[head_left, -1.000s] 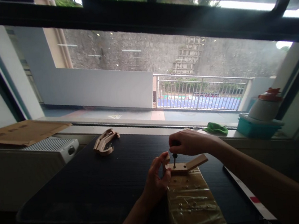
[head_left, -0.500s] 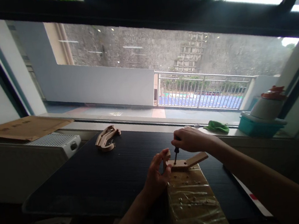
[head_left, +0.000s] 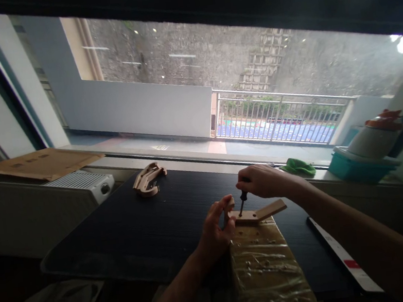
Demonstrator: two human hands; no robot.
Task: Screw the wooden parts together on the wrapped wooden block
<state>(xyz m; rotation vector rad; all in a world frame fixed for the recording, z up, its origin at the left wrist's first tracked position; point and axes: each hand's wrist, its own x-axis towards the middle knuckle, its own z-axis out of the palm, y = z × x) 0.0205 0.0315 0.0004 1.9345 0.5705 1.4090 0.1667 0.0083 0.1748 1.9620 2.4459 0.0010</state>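
Note:
My right hand [head_left: 260, 181] is closed round the handle of a screwdriver [head_left: 242, 202], whose shaft leans slightly and points down. Its tip meets a hole in a pale wooden piece [head_left: 248, 216] with angled ends. My left hand [head_left: 218, 225] grips the left end of this piece between thumb and fingers. The piece rests on the far end of a long block wrapped in shiny clear tape [head_left: 263, 266]. Small screws or bits lie on the tape. Whether a screw sits under the tip is too small to tell.
Curved wooden pieces [head_left: 148, 181] with several screws lie on the dark table [head_left: 116, 235]. A green cloth [head_left: 297, 167] and a teal box [head_left: 361, 165] stand along the windowsill. To the right is a white strip with a red mark [head_left: 341, 256]; a brown envelope [head_left: 41, 164] lies at left.
The view has tilted down and shifted slightly, so everything appears a little displaced. Both hands keep their hold, and the screwdriver stays at the same hole.

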